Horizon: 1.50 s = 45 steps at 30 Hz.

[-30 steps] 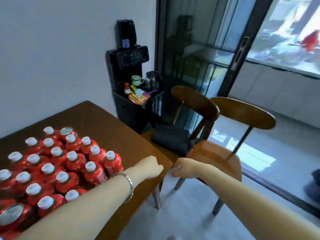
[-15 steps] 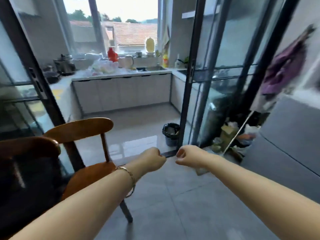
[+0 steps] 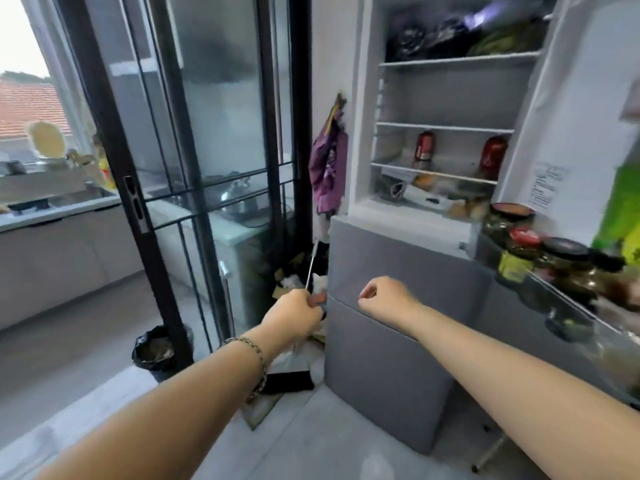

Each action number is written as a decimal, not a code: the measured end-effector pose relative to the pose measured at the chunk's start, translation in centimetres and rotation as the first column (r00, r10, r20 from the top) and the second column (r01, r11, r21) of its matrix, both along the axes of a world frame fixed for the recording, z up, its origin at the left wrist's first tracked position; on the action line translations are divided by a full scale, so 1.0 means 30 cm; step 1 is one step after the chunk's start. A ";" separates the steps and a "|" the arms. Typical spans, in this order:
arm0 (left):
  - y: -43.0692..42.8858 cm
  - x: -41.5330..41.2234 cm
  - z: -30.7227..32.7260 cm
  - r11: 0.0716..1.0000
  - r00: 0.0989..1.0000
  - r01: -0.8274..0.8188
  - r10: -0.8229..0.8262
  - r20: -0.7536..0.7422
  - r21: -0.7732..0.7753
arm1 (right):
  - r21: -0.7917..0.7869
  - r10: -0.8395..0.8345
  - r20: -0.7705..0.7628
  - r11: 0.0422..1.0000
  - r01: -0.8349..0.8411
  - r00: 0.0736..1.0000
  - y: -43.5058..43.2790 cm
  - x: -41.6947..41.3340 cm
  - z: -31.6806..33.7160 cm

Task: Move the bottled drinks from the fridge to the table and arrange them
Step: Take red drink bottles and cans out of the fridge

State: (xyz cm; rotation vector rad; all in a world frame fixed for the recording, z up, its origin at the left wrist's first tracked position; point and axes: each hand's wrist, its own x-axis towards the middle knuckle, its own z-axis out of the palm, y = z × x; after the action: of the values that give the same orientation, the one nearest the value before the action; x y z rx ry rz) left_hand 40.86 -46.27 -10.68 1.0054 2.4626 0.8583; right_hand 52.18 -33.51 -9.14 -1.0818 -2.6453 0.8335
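Fridge [image 3: 450, 95] open; left hand [image 3: 294, 318] and right hand [image 3: 386, 296] both fisted, empty. Open fingers early, take left red drink [image 3: 424, 145] and right red drink [image 3: 493, 157] upright, one each.

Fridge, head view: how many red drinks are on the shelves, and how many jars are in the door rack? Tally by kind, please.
Red drinks: 2, one at the left and one at the right; bottle or can unclear
Lidded jars: 3 clearly visible; anything further right is too blurred to count
Total: 5
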 end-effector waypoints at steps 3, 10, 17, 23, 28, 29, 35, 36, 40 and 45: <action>0.202 -0.052 0.004 0.998 0.999 0.035 -0.035 -0.008 0.047 | 0.027 -0.086 -0.027 0.996 0.087 0.996 0.166 -0.026 0.015; 0.830 -0.292 0.094 0.941 0.986 0.165 -0.153 -0.061 0.295 | 0.074 -0.344 -0.303 0.921 0.381 0.889 0.684 -0.242 0.089; 1.368 -0.460 0.179 0.862 0.964 0.261 -0.259 -0.064 0.435 | 0.024 -0.516 -0.446 0.810 0.586 0.731 1.127 -0.429 0.163; 1.746 -0.520 0.179 0.784 0.939 0.312 -0.341 -0.049 0.536 | 0.034 -0.549 -0.540 0.743 0.669 0.638 1.463 -0.518 0.180; 2.072 -0.549 0.175 0.770 0.940 0.306 -0.338 -0.049 0.560 | 0.002 -0.622 -0.472 0.708 0.706 0.625 1.778 -0.563 0.183; 2.132 -0.555 0.176 0.778 0.943 0.294 -0.330 -0.037 0.555 | -0.010 -0.646 -0.441 0.697 0.717 0.622 1.835 -0.569 0.183; 2.536 -0.597 0.249 0.820 0.970 0.106 -0.209 0.122 0.563 | -0.048 -0.778 -0.325 0.581 0.812 0.537 2.197 -0.576 0.219; 2.593 -0.605 0.259 0.835 0.972 0.093 -0.195 0.134 0.543 | -0.053 -0.800 -0.300 0.558 0.828 0.520 2.253 -0.579 0.225; 2.765 -0.639 0.246 0.860 0.961 0.007 -0.146 0.233 0.510 | -0.214 -0.895 -0.352 0.363 0.907 0.275 2.424 -0.589 0.228; 2.904 -0.660 0.235 0.889 0.973 -0.015 -0.092 0.210 0.458 | -0.242 -0.908 -0.383 0.276 0.930 0.170 2.557 -0.603 0.210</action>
State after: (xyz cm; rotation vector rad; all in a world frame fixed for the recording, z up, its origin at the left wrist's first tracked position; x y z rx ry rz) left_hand 21.06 40.84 -3.64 1.0283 2.0823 1.4995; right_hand 34.10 43.20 -2.85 -1.8409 -1.1082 0.5621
